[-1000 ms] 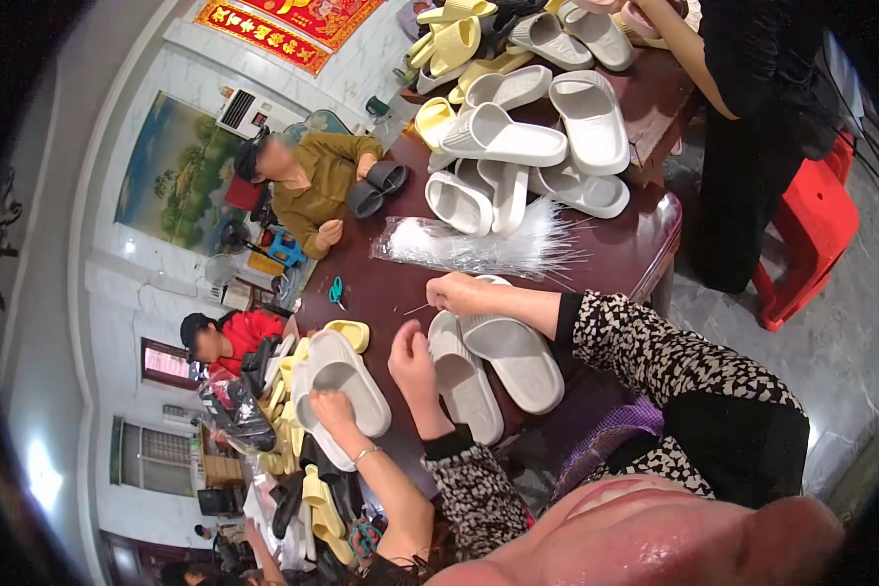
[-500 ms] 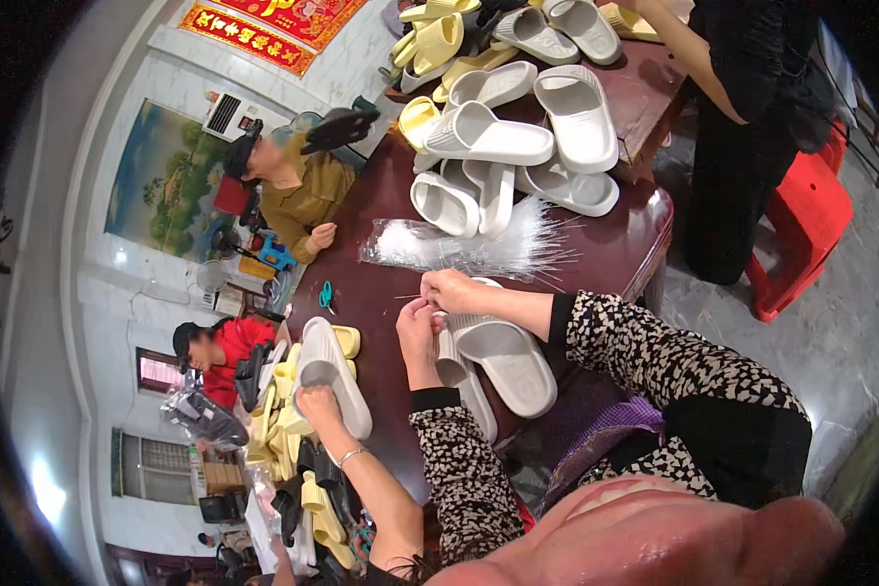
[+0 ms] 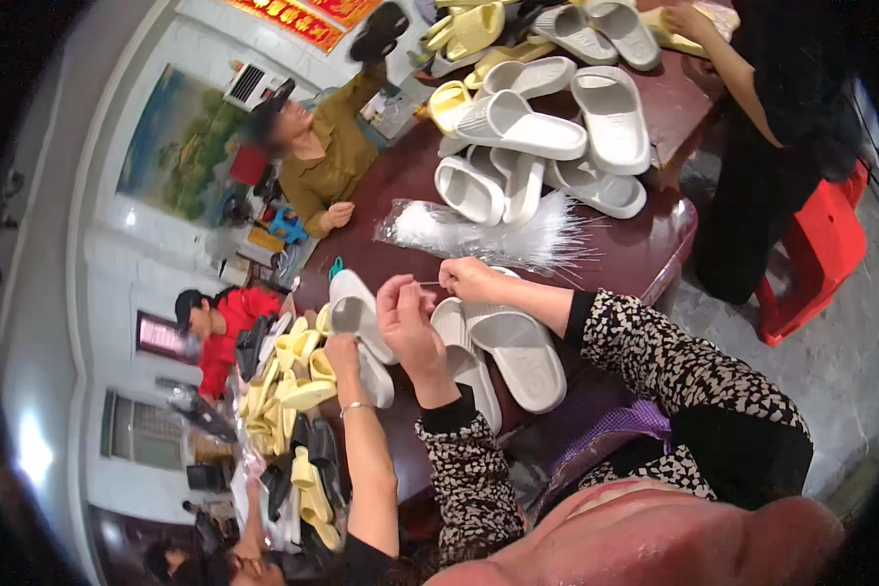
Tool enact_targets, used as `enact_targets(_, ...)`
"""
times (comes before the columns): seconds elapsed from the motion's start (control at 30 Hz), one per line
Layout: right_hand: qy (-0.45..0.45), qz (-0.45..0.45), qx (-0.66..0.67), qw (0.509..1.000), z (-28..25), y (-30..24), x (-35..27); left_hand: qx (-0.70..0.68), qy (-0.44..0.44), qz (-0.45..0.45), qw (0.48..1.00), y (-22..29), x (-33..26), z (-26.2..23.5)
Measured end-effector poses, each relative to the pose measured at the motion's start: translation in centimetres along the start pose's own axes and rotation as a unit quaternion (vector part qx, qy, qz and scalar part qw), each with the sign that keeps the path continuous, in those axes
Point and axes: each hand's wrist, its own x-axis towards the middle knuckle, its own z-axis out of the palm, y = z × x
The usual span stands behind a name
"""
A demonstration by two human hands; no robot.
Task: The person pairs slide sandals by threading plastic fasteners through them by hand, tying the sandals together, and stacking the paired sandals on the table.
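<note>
A pair of light grey slippers lies in front of me on the dark red table [image 3: 356, 256]: a left slipper [image 3: 469, 376] and a right slipper [image 3: 523, 356]. Over their strap ends, my right hand [image 3: 471, 280] pinches a thin white plastic strip [image 3: 427, 283]. The strip runs across to my left hand [image 3: 410, 327], whose curled fingers seem to grip its other end. That hand is beside the left slipper, raised a little. Just beyond lies a clear bag of similar thin white strips [image 3: 479, 234], fanned out at one end.
Grey and yellow slippers [image 3: 532, 127] are heaped at the far side. Left of me, a co-worker's hand [image 3: 342, 354] holds grey slippers [image 3: 359, 313] beside a yellow pile [image 3: 293, 376]. Green scissors [image 3: 336, 267] lie partly hidden. A red stool [image 3: 816, 259] stands at right.
My left hand has risen and drawn back from the slippers, the strip now stretched between my hands. The co-worker opposite has raised a dark shoe higher. The grey slippers at left have shifted.
</note>
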Motion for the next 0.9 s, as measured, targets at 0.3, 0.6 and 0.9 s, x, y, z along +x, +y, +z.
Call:
enact_targets(0.3, -0.031, 0.008, 0.042, 0.999, 1.7, 1.3, 0.6, -0.336, -0.382, 0.263, 0.82, 18.9, -6.2, 3.8)
enact_targets(0.6, -0.064, 0.012, 0.057, 0.996, 2.1, 1.7, 1.1, -0.334, -0.319, 0.386, 0.799, 20.7, -8.4, 2.5)
enact_targets(0.9, -0.061, 0.038, 0.037, 0.997, 1.5, 0.5, 0.8, -0.322, -0.305, 0.396, 0.804, 20.2, -8.0, 2.7)
